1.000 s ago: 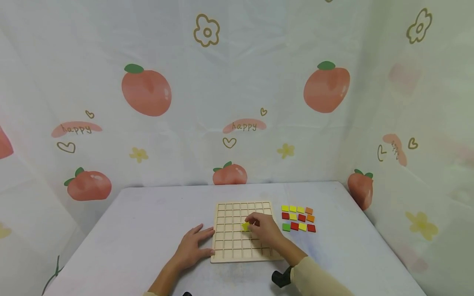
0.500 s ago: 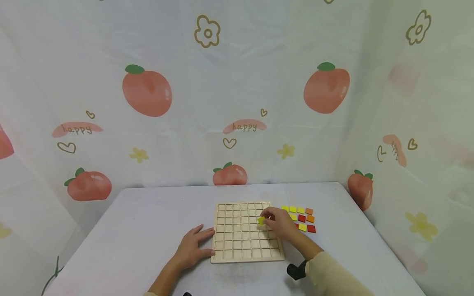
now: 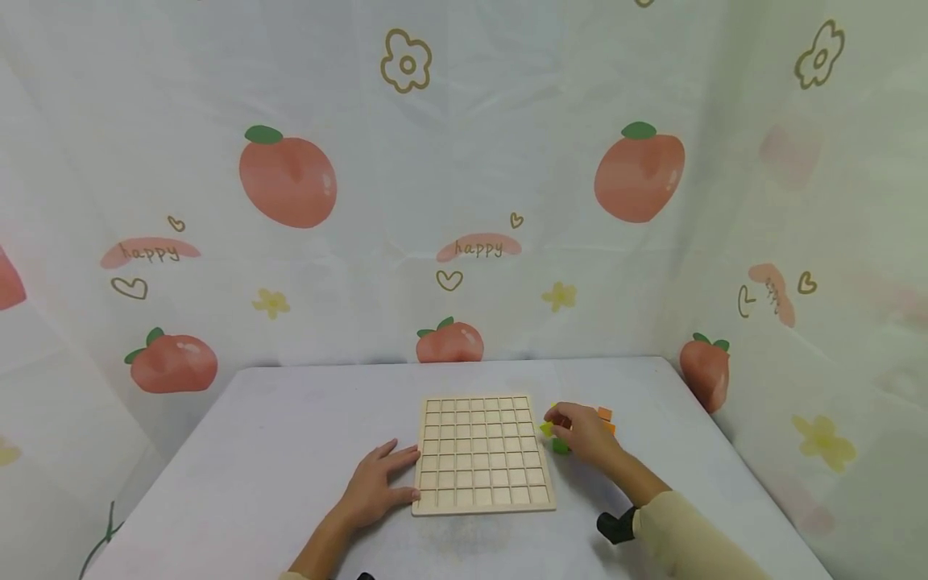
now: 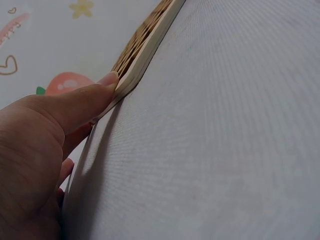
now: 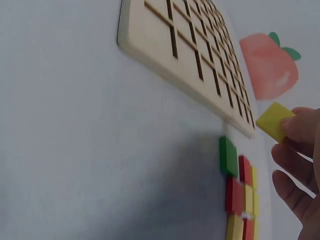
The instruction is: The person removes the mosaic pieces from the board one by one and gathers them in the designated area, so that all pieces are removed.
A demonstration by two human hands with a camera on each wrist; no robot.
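My right hand point(image 3: 583, 431) pinches a yellow square tile point(image 5: 274, 120) between thumb and fingers, held above the table just right of the wooden grid board point(image 3: 482, 459). Beneath and behind that hand lie loose coloured tiles; a green tile point(image 5: 228, 156) and red tiles point(image 5: 233, 195) show in the right wrist view, while the hand hides several of them from the head view. My left hand point(image 3: 373, 487) rests at the board's left edge, thumb and fingertips touching its rim with the fingers spread. The board's grid cells hold no tiles.
An orange tile point(image 3: 605, 413) lies at the far right of the tile group. The white table point(image 3: 312, 427) reaches back to a patterned curtain point(image 3: 464, 161), which also hangs along both sides.
My right hand has carried the yellow tile from over the middle of the board rightward to the loose tiles. The left hand and the board have stayed in place.
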